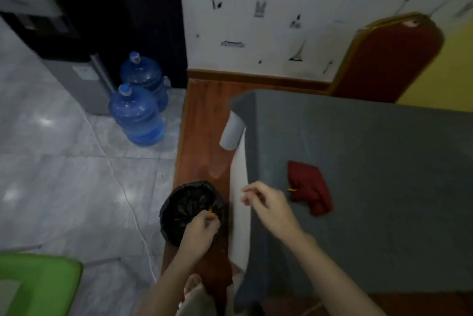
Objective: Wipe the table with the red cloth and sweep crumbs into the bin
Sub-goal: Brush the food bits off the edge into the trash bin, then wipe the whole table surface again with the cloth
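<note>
Left hand (202, 226) over black-lined bin (179, 203), fingers pinched on orange crumbs (211, 210). Right hand (268, 204) at table (371, 149) edge, loosely curled, empty. Red cloth (311, 187) crumpled just beside it. No legible writing; water jugs' (138, 113) labels blurred.

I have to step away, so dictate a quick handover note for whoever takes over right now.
Left hand: over the black-lined bin, fingers pinched on orange crumbs.
Right hand: at the table's near edge, loosely curled; contents unclear.
Red cloth: crumpled on the grey cover, untouched, an orange crumb at its edge.
Done: some crumbs are in the bin.
Left: drop this pinch, clear the crumb, finish wiping.
</note>
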`<act>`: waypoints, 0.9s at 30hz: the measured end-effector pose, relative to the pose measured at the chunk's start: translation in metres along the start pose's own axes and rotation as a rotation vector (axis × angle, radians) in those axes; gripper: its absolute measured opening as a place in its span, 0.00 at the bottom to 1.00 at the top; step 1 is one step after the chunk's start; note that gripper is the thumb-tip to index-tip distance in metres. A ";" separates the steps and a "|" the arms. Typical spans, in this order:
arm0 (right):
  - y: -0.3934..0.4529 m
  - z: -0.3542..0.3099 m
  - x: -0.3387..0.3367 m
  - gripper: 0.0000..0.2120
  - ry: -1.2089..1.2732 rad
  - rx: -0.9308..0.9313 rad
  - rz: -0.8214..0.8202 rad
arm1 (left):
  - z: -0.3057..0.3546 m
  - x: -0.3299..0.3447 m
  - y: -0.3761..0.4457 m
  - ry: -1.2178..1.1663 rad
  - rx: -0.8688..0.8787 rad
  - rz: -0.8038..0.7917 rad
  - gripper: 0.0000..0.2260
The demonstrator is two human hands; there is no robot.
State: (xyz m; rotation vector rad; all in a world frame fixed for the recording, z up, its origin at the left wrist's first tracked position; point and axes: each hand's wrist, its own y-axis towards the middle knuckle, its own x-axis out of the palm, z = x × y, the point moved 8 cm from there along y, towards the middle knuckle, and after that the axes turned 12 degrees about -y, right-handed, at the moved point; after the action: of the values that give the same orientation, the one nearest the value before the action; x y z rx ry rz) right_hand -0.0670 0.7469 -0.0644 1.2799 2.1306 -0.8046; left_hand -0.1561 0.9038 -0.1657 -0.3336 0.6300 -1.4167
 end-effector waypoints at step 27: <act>0.000 0.181 -0.112 0.37 -0.848 -0.473 -0.013 | 0.106 0.172 -0.029 0.513 0.096 0.540 0.27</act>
State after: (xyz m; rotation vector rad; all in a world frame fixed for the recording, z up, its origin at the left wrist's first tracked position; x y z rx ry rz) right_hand 0.0036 0.5514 -0.1107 0.5269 1.4953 -0.6299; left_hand -0.1118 0.7157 -0.1006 0.2777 0.9779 -0.9975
